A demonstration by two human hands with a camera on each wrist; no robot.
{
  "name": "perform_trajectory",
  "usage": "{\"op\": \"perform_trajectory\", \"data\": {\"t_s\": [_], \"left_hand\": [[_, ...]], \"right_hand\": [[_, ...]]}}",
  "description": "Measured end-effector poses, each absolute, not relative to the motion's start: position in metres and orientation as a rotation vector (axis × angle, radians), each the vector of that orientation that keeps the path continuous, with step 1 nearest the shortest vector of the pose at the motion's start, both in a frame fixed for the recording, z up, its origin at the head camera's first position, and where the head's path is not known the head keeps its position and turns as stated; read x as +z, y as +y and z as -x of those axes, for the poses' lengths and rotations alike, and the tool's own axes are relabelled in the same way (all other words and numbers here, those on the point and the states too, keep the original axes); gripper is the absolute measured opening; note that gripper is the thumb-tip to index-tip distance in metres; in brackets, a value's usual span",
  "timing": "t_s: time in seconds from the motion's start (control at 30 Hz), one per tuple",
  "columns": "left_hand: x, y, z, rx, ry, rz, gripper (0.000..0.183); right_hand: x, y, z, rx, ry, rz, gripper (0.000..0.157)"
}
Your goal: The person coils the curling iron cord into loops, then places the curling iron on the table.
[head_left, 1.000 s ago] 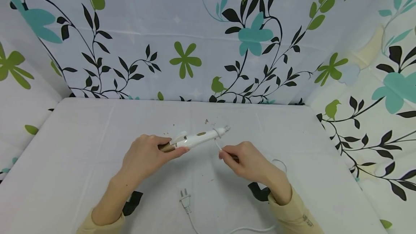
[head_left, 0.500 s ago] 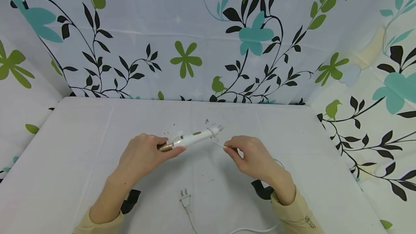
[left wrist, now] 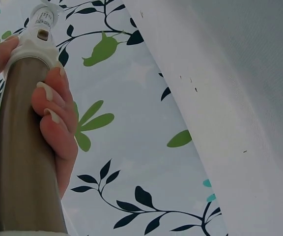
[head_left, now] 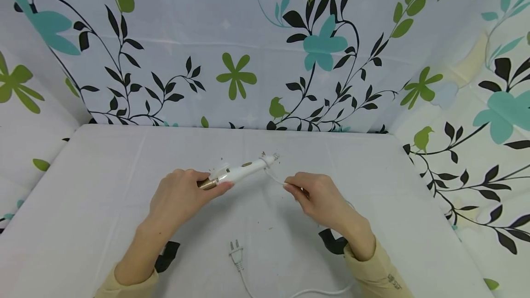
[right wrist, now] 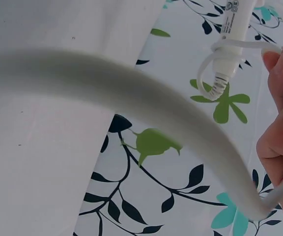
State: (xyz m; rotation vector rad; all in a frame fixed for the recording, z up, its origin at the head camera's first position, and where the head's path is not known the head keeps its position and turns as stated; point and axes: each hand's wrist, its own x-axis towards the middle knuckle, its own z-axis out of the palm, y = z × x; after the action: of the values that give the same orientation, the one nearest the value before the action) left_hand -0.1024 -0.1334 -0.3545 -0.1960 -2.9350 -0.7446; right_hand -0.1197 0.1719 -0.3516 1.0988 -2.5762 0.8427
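My left hand [head_left: 178, 201] grips a curling iron [head_left: 242, 172] by its brown-gold barrel [left wrist: 26, 147], fingers curled round it in the left wrist view. The white handle points up and right, above the table in the head view. Around the handle's end runs a loop of white cord [right wrist: 245, 44], close to the ribbed cord sleeve [right wrist: 220, 84]. My right hand [head_left: 320, 197] pinches this cord between thumb and fingertips, right of the handle end. A blurred stretch of cord crosses the right wrist view.
The cord's two-pin plug [head_left: 236, 255] lies on the white table [head_left: 103, 224] near the front. Small brown specks dot the cloth behind the iron. Black pieces [head_left: 332, 242] show beside both wrists. Patterned fabric [head_left: 186, 17] hangs behind and at the sides.
The curling iron has shifted left and slightly up with my left hand. My right hand has moved a little right and up, and the cord now runs out sideways from the handle end.
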Motion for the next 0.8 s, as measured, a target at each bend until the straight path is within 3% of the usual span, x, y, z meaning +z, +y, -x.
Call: {"op": "perform_trajectory", "data": {"t_s": [0.33, 0.6, 0.8], "left_hand": [[-0.356, -0.136, 0.103, -0.692, -2.905, 0.189, 0.049], [-0.358, -0.132, 0.105, -0.780, -2.994, 0.146, 0.050], [-0.364, -0.129, 0.105, -0.659, -2.944, 0.401, 0.052]], "right_hand": [[-0.359, 0.174, 0.127, 0.719, -2.431, -0.898, 0.006], [-0.359, 0.172, 0.128, 0.578, -2.383, -0.915, 0.010], [-0.358, 0.174, 0.131, 0.618, -2.291, -0.987, 0.013]]}}
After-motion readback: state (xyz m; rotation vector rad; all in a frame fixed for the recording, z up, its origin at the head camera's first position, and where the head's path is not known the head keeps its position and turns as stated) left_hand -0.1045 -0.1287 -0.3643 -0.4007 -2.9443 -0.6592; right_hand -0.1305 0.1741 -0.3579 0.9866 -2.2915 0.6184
